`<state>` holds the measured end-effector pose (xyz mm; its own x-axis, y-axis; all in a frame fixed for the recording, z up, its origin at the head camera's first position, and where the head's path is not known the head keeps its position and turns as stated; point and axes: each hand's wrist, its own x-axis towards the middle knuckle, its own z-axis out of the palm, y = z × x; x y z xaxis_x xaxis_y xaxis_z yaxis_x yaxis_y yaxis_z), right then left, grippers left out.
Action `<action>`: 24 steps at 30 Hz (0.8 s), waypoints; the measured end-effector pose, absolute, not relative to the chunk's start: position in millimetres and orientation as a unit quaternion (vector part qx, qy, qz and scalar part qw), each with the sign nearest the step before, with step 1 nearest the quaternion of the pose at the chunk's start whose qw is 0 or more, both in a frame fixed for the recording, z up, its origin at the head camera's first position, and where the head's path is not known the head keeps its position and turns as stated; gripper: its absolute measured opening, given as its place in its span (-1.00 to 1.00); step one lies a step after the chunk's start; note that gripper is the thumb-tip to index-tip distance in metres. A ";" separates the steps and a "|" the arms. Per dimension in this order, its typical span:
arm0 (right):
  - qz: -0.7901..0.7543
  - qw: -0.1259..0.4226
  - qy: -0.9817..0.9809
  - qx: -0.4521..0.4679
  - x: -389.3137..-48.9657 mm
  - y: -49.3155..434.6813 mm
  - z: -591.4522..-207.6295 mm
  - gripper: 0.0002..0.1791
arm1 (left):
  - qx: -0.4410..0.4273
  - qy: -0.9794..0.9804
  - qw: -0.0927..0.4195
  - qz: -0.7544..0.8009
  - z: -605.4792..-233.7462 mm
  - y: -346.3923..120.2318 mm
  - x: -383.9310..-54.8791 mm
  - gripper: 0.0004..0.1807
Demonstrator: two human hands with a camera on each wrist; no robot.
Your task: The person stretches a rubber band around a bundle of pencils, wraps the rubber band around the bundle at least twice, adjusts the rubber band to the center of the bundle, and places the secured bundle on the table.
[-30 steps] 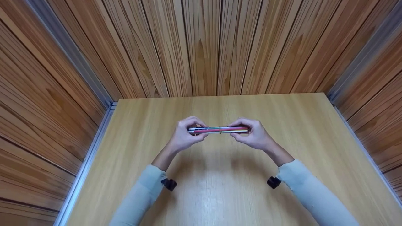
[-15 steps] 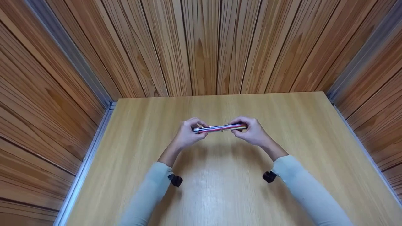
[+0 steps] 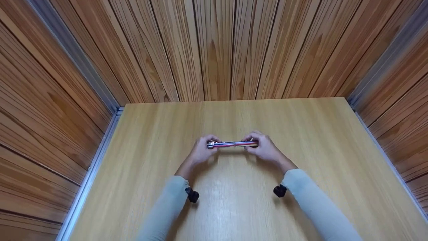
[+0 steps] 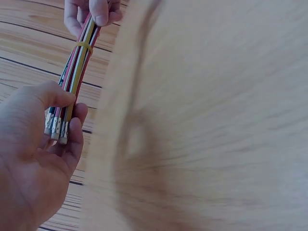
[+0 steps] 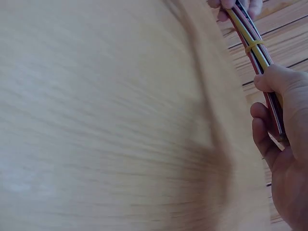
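Observation:
A bundle of pencils (image 3: 230, 144) with striped red, yellow and dark sides spans crosswise between my two hands, over the middle of the table. Around its middle runs a yellow rubber band (image 4: 84, 46). My left hand (image 3: 201, 149) pinches the end with the white erasers (image 4: 57, 130), thumb on one side and fingers on the other. At the opposite end my right hand (image 3: 264, 147) grips the bundle the same way, partly covering the tips. Shadows of both hands fall on the wood close below.
The light wooden table (image 3: 234, 201) reaches back to a wood-plank wall (image 3: 214, 50). Grey metal rails (image 3: 90, 167) edge it at the sides. A small black wrist camera (image 3: 193, 195) sits at the left cuff, another black camera (image 3: 280, 191) at the right cuff.
Both hands have brought the pencil bundle lower, toward the table, and slightly nearer to me. Its brief tilt has levelled out, and the forearms have drawn closer together.

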<state>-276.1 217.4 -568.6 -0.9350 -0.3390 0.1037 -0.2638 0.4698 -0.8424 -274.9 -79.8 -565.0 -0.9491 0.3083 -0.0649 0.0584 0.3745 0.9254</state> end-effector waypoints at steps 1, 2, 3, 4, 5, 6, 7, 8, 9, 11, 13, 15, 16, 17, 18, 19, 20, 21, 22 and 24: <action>-0.482 0.040 0.858 -0.174 -276.4 217.4 -571.4 -0.73 | 0.112 0.823 0.115 0.544 -567.7 -79.9 -275.5 -0.73; -0.480 0.044 0.859 -0.171 -276.7 217.2 -573.5 -0.73 | 0.113 0.826 0.114 0.540 -570.2 -80.1 -275.9 -0.73; -0.479 0.048 0.860 -0.169 -276.8 217.0 -575.5 -0.73 | 0.113 0.829 0.113 0.535 -572.8 -80.2 -276.5 -0.73; -0.476 0.050 0.862 -0.169 -277.2 216.9 -577.7 -0.73 | 0.115 0.833 0.111 0.530 -575.0 -80.3 -276.9 -0.72; -0.473 0.053 0.863 -0.168 -277.4 216.7 -579.7 -0.73 | 0.116 0.838 0.108 0.523 -577.3 -80.4 -277.3 -0.72; -0.471 0.056 0.865 -0.166 -277.5 216.4 -581.5 -0.74 | 0.115 0.844 0.103 0.514 -579.9 -80.4 -278.1 -0.72; -0.469 0.059 0.866 -0.164 -277.6 216.2 -583.0 -0.74 | 0.118 0.849 0.098 0.506 -582.2 -80.5 -278.3 -0.72; -0.466 0.061 0.867 -0.162 -277.6 216.0 -584.2 -0.75 | 0.121 0.854 0.095 0.497 -583.7 -80.6 -278.2 -0.72; -0.463 0.061 0.869 -0.162 -277.6 215.8 -586.0 -0.76 | 0.125 0.859 0.089 0.487 -585.6 -80.8 -278.4 -0.73; -0.458 0.062 0.872 -0.161 -277.6 215.8 -588.7 -0.77 | 0.134 0.868 0.082 0.471 -588.5 -81.2 -278.3 -0.75; -0.450 0.059 0.875 -0.165 -277.8 216.4 -591.4 -0.78 | 0.144 0.873 0.081 0.458 -590.3 -82.1 -277.6 -0.77; -0.445 0.056 0.878 -0.169 -278.0 217.3 -594.2 -0.79 | 0.147 0.876 0.083 0.452 -592.5 -83.3 -277.6 -0.79; -0.442 0.054 0.879 -0.171 -278.2 217.8 -595.3 -0.78 | 0.147 0.875 0.086 0.453 -593.1 -83.9 -277.5 -0.79; -0.440 0.052 0.880 -0.172 -278.2 218.3 -596.3 -0.78 | 0.148 0.874 0.087 0.454 -593.6 -84.6 -277.2 -0.80; -0.438 0.051 0.881 -0.172 -278.0 218.8 -596.7 -0.77 | 0.152 0.873 0.086 0.455 -594.4 -85.5 -277.1 -0.80; -0.436 0.050 0.882 -0.173 -277.9 219.2 -597.2 -0.77 | 0.159 0.873 0.079 0.455 -599.1 -86.8 -279.0 -0.79; -0.436 0.050 0.882 -0.172 -277.8 219.5 -597.4 -0.76 | 0.156 0.872 0.077 0.457 -600.3 -87.5 -279.5 -0.79; -0.435 0.050 0.882 -0.172 -277.7 219.9 -597.5 -0.75 | 0.157 0.873 0.070 0.456 -603.7 -88.5 -281.1 -0.79; -0.435 0.051 0.883 -0.171 -277.5 220.2 -597.3 -0.74 | 0.156 0.873 0.069 0.457 -604.2 -89.3 -281.0 -0.79; -0.434 0.053 0.883 -0.171 -277.1 220.8 -596.9 -0.72 | 0.147 0.874 0.071 0.458 -604.8 -90.2 -281.2 -0.77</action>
